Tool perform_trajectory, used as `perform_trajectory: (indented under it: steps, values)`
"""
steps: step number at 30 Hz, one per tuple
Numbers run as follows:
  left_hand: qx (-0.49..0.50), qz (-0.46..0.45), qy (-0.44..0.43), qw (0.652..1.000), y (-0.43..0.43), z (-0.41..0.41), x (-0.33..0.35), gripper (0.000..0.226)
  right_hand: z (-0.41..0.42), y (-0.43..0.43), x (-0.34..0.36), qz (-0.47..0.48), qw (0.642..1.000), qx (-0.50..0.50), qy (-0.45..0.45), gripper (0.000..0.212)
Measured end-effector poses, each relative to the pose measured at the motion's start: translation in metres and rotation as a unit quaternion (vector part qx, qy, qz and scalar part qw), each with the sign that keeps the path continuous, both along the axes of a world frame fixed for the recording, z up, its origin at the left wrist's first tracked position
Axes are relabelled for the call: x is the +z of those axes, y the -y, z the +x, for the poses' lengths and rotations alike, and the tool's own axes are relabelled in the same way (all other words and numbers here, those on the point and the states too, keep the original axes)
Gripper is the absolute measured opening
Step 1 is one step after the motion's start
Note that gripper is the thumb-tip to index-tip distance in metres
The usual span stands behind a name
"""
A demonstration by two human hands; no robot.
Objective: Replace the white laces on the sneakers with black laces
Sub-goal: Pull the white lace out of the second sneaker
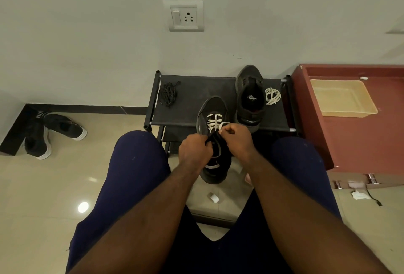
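Observation:
A black sneaker [211, 112] hangs off the front edge of the black shoe rack [196, 90], toe pointing away from me. White laces [215, 122] still cross its upper eyelets. My left hand [194, 150] grips the sneaker's collar and tongue. My right hand [237, 139] pinches a loop of the white lace near the top eyelets. A second black sneaker [250, 96], with no lace, stands on the rack to the right. A loose white lace [272, 96] lies coiled beside it. A bundle of black laces [168, 93] rests at the rack's left end.
Another pair of black shoes with white soles [50, 134] lies on the tiled floor at left. A maroon cabinet [354, 134] with a beige tray [343, 99] stands right of the rack. My knees in dark blue trousers flank the sneaker. A wall socket [186, 16] is above.

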State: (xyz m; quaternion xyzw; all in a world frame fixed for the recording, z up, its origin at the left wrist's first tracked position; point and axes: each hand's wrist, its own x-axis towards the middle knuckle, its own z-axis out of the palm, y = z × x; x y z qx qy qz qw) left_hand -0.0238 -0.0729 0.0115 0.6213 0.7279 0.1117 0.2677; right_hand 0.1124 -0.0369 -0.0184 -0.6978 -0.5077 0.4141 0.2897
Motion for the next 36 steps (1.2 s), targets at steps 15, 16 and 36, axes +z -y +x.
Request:
perform_trajectory:
  steps: [15,16,36]
  values:
    - [0.004,-0.001,0.009,1.0,-0.001,-0.001,-0.003,0.021,0.025,-0.01,0.047,0.085,0.991,-0.07,-0.071,0.011]
    - [0.007,0.0,0.012,1.0,-0.001,-0.001,-0.003,0.021,0.022,-0.009,0.049,0.104,0.993,-0.012,-0.05,0.029]
    - [0.064,-0.002,0.167,0.984,-0.015,-0.002,-0.014,0.039,0.009,0.015,0.023,-0.058,0.971,0.101,0.209,0.025]
